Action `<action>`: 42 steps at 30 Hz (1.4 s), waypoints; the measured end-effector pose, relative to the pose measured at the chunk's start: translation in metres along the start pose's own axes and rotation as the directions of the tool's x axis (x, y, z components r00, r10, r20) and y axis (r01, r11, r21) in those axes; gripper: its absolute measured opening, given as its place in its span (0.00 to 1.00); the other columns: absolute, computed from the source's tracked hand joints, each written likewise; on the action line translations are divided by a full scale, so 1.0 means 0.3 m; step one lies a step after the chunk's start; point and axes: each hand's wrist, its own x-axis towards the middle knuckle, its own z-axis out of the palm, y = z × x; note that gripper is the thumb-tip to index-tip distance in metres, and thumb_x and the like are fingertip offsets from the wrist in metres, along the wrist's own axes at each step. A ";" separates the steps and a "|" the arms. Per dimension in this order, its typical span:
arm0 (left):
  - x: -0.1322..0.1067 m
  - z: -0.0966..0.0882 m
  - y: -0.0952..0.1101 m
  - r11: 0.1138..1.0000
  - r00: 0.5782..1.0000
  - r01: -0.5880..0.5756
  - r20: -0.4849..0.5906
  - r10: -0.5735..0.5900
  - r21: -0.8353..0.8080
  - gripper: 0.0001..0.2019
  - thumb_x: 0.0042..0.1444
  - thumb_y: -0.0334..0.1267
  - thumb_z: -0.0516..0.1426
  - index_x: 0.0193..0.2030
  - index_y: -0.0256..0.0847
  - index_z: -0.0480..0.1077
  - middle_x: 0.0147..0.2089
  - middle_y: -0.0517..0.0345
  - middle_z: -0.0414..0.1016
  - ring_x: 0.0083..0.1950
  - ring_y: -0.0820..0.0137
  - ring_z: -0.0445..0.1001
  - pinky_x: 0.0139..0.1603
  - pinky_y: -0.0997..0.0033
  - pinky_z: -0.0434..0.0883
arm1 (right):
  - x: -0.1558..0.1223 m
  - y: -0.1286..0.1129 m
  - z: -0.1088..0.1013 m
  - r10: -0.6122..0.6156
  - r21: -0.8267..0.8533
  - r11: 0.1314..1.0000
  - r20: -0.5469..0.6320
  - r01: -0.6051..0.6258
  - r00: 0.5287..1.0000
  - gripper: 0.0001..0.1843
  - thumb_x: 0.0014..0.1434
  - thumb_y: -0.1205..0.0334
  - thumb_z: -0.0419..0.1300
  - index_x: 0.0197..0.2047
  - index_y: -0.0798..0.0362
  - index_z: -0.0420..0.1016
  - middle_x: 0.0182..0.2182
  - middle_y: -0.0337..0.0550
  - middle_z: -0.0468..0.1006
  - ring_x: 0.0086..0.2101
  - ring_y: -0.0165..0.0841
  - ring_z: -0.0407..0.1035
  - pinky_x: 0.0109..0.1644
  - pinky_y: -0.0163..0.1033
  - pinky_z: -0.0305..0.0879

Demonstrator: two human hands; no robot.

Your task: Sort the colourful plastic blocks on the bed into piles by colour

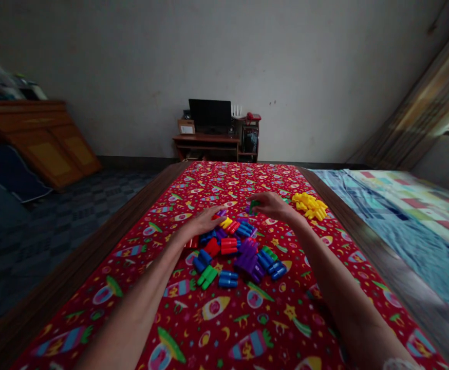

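Observation:
Plastic building blocks lie in a loose pile on the red patterned cloth. My left hand [206, 221] is at the far left of the pile, its thumb and fingers apart around a purple block [222, 212]; no firm grip shows. A yellow block [226, 222] and a red block [232, 227] lie close to its thumb. Beyond the pile, my right hand [269, 205] is closed on a green block [254, 206], partly hidden by the fingers. Nearer to me are a purple block [246, 259], a blue block [228, 279] and a green block [207, 277].
A separate heap of yellow blocks [310, 205] sits to the right of my right hand. The cloth [209, 334] covers a dark wooden table [348, 241]. A bed [386, 216] stands at the right, a desk with a monitor [210, 114] against the far wall.

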 end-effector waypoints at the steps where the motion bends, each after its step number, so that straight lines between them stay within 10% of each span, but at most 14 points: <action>1: 0.003 0.004 0.008 1.000 1.000 -0.012 0.011 0.012 0.009 0.26 0.62 0.51 0.49 0.61 0.40 0.67 0.63 0.49 0.70 0.63 0.59 0.69 0.63 0.58 0.65 | 0.005 0.037 0.003 0.062 -0.019 0.998 -0.122 -0.065 0.991 0.20 0.55 0.71 0.60 0.51 0.55 0.78 0.37 0.44 0.82 0.37 0.34 0.74 0.40 0.35 0.65; 5: 0.014 0.016 0.091 0.992 0.997 -0.052 -0.056 0.059 0.119 0.25 0.63 0.50 0.50 0.61 0.38 0.66 0.64 0.46 0.68 0.66 0.56 0.64 0.66 0.52 0.60 | 0.008 0.169 0.035 0.223 -0.063 0.956 -0.476 -0.286 0.851 0.21 0.60 0.69 0.53 0.56 0.57 0.75 0.42 0.51 0.82 0.41 0.39 0.75 0.45 0.39 0.66; 8: -0.028 0.032 0.238 0.957 0.961 -0.176 -0.169 0.217 0.231 0.24 0.65 0.50 0.49 0.62 0.41 0.66 0.67 0.48 0.65 0.71 0.54 0.54 0.70 0.44 0.52 | 0.006 0.241 0.069 0.170 -0.134 0.956 -0.472 -0.261 0.865 0.22 0.61 0.71 0.50 0.56 0.58 0.74 0.44 0.53 0.81 0.42 0.40 0.75 0.46 0.39 0.66; 15: -0.246 0.185 0.501 0.649 0.748 -0.660 0.260 0.610 0.379 0.21 0.66 0.50 0.49 0.64 0.54 0.63 0.70 0.63 0.60 0.73 0.62 0.50 0.73 0.48 0.42 | 0.012 0.308 0.122 0.067 -0.218 0.963 -0.369 -0.156 0.927 0.16 0.65 0.68 0.49 0.46 0.57 0.77 0.44 0.53 0.80 0.44 0.38 0.73 0.45 0.36 0.64; 22: -0.122 0.219 0.352 0.621 0.763 -0.622 0.190 0.618 0.477 0.16 0.66 0.43 0.51 0.58 0.49 0.69 0.65 0.59 0.68 0.68 0.60 0.59 0.72 0.47 0.45 | -0.006 0.243 0.086 0.064 -0.226 0.961 -0.374 -0.158 0.925 0.17 0.66 0.64 0.47 0.42 0.59 0.77 0.38 0.53 0.80 0.37 0.35 0.72 0.39 0.34 0.59; 26: -0.062 0.175 0.299 0.661 0.819 -0.548 0.172 0.547 0.513 0.17 0.66 0.45 0.52 0.59 0.50 0.68 0.64 0.58 0.69 0.68 0.60 0.60 0.72 0.44 0.44 | -0.014 0.131 0.016 0.060 -0.289 0.951 -0.186 -0.113 0.981 0.14 0.61 0.70 0.51 0.37 0.59 0.79 0.29 0.48 0.79 0.29 0.31 0.68 0.32 0.34 0.53; 32: -0.234 0.065 0.293 0.789 0.902 -0.413 0.087 0.422 0.454 0.22 0.66 0.50 0.49 0.64 0.52 0.64 0.69 0.57 0.63 0.72 0.59 0.54 0.72 0.44 0.42 | -0.023 -0.032 0.036 -0.007 -0.259 0.962 0.286 0.085 0.958 0.11 0.59 0.67 0.57 0.38 0.56 0.82 0.33 0.47 0.81 0.31 0.30 0.71 0.31 0.31 0.55; 37: -0.427 0.052 0.209 0.795 0.930 -0.359 0.109 0.352 0.489 0.25 0.65 0.50 0.51 0.68 0.56 0.58 0.72 0.57 0.56 0.73 0.56 0.49 0.71 0.42 0.45 | -0.026 -0.077 0.098 -0.002 -0.305 0.946 0.341 0.113 0.940 0.20 0.55 0.60 0.64 0.51 0.54 0.78 0.47 0.51 0.80 0.45 0.38 0.73 0.38 0.32 0.63; 42: -0.355 0.081 0.132 0.801 0.935 -0.329 0.054 0.350 0.500 0.20 0.66 0.37 0.49 0.64 0.55 0.64 0.72 0.57 0.55 0.73 0.57 0.48 0.70 0.41 0.47 | -0.001 -0.040 0.100 0.018 -0.236 0.968 0.422 0.091 0.907 0.18 0.51 0.54 0.68 0.44 0.55 0.80 0.39 0.46 0.81 0.38 0.34 0.72 0.34 0.31 0.61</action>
